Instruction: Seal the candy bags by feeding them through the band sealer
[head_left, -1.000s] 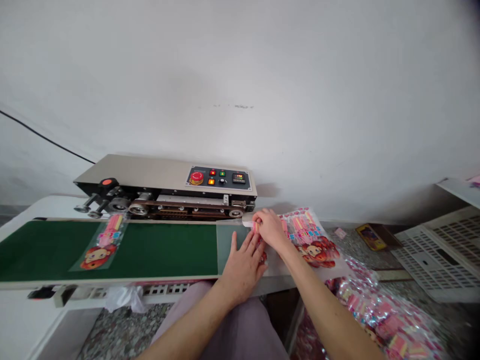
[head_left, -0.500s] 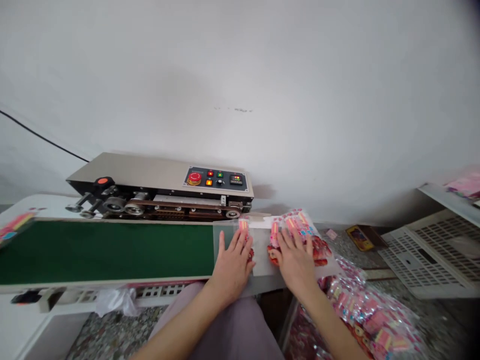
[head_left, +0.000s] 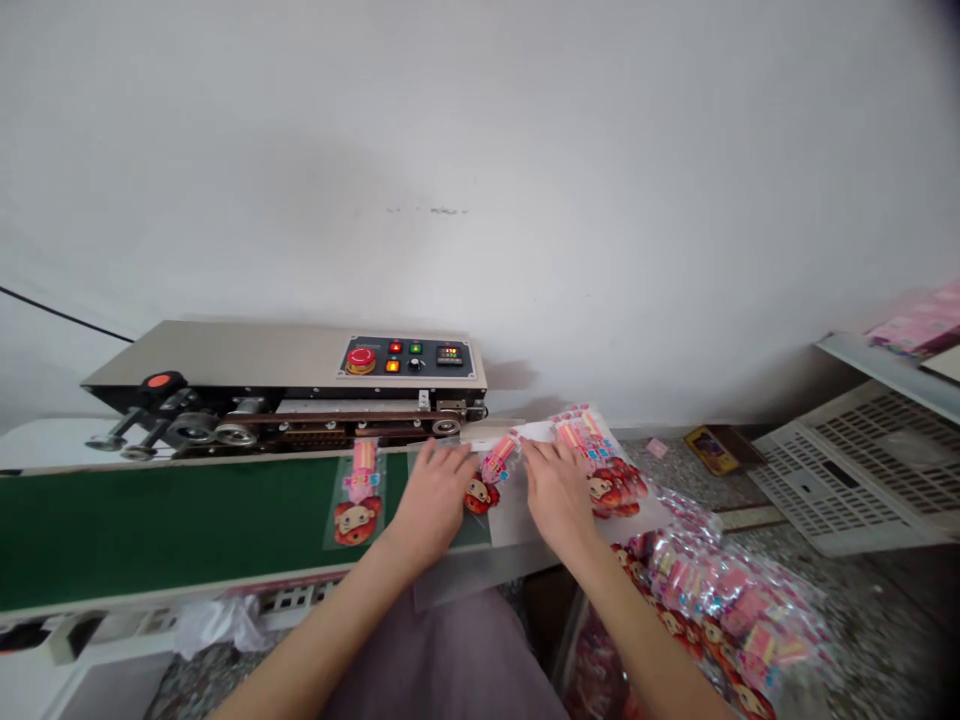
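A clear packet [head_left: 482,494] with a red-haired doll print lies tilted between my hands, at the right end of the green conveyor belt [head_left: 225,510]. My left hand [head_left: 435,490] rests over the belt end, open, its fingers extended and touching the packet's left side. My right hand [head_left: 559,490] has its fingertips closed at the packet's upper right edge; the thumb is hidden. Beside it lies a fanned stack of like packets [head_left: 619,490]. Another packet [head_left: 358,500] lies upright on the belt, its top edge at the sealing machine [head_left: 300,355].
The machine's panel [head_left: 409,357] has a red stop button and lit switches. A large clear bag of packets [head_left: 720,590] stands below right. Farther right are a grey plastic crate [head_left: 855,470] and a small box [head_left: 716,450] on the floor. White plastic [head_left: 225,622] hangs under the belt.
The packet formerly under my left hand now lies farther left on the belt. My right hand has moved left from the stack, and another packet now lies between my hands. The view has shifted slightly.
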